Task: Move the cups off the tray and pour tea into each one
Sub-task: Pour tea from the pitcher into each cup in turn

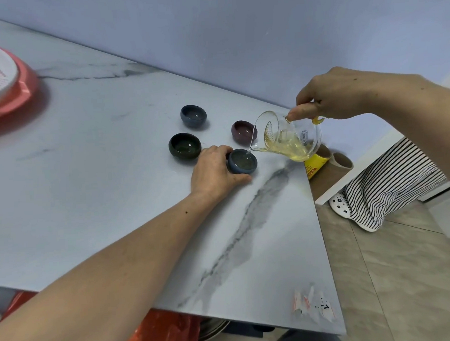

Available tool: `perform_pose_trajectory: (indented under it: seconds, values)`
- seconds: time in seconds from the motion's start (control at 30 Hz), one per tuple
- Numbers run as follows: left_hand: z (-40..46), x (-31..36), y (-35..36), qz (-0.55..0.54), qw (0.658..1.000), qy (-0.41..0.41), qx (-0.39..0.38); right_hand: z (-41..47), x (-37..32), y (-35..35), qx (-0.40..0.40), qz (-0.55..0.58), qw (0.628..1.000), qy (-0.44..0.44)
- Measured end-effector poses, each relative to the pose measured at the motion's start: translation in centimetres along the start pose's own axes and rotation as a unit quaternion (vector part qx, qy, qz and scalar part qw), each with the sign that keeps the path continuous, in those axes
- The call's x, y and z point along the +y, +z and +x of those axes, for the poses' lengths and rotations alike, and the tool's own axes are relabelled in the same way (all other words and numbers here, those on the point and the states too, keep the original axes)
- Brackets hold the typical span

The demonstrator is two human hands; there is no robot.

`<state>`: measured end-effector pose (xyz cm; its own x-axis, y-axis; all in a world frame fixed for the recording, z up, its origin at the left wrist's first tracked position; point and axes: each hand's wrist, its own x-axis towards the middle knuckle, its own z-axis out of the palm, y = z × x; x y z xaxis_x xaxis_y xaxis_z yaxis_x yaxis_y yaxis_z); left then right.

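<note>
The fingers point(297, 112) of the right hand point(345, 93) pinch the handle of a glass tea pitcher point(287, 135). The pitcher is tipped, and its spout sits just over a blue cup point(242, 161). The left hand point(213, 171) curls around that cup and holds it steady on the worktop point(88, 177).

All four cups are off the tray point(3, 85), which sits far away at the left edge. The dark green cup point(185, 146) looks like it has tea in it. I cannot tell about the grey-blue cup point(193, 115) or the dark red cup point(244, 133). Yellow tea is left in the pitcher, so pouring is partway done, I think.

The blue cup is near the right edge of the worktop, and the pitcher hangs partly past that edge. There is lots of open room to the left and in front.
</note>
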<state>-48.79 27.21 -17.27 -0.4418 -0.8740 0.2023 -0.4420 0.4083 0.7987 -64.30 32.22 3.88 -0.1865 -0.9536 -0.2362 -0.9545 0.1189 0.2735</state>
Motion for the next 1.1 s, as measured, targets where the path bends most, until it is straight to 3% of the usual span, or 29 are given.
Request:
perform_pose_trajectory:
  seconds: [0.5,0.77,1.1]
  values:
    - [-0.1,1.5,-2.1,-0.007,0.999,0.006,-0.044,-1.7,4.5,4.2,0.058,0.308,0.949,0.046]
    - [5.6,3.5,-4.9,-0.012,0.999,0.031,-0.021,0.6,5.5,3.5,0.101,0.297,0.946,0.079]
    - [11.0,2.2,-1.8,0.037,0.989,-0.013,-0.141,5.7,6.2,3.8,0.085,0.229,0.967,0.065]
